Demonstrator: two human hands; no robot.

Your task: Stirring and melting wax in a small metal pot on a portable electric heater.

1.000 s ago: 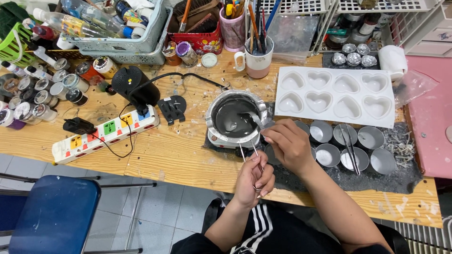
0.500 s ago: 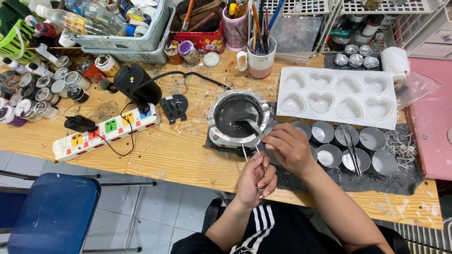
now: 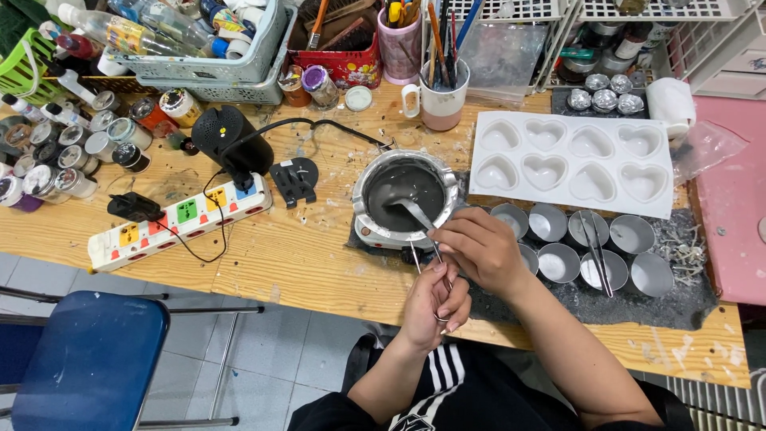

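Note:
A round metal pot [image 3: 361,187] of grey melted liquid sits on a small heater at the table's middle. My right hand [image 3: 479,249] holds a metal spoon [image 3: 415,212] whose bowl dips into the grey liquid. My left hand [image 3: 433,302] is just below it, near the table's front edge, pinching thin metal tweezers [image 3: 416,257] that point up toward the pot. To the right stand several small round tins [image 3: 630,234] on a dark mat, some with pale fill.
A white mould with heart-shaped cavities [image 3: 570,162] lies behind the tins. A power strip [image 3: 177,222], a black speaker [image 3: 230,145], many small jars [image 3: 70,152], baskets and cups of brushes [image 3: 444,96] crowd the left and back. A blue chair [image 3: 84,363] stands at lower left.
My right hand has drawn slightly left and toward me, sliding the spoon across the pot. The left hand with the tweezers has barely moved.

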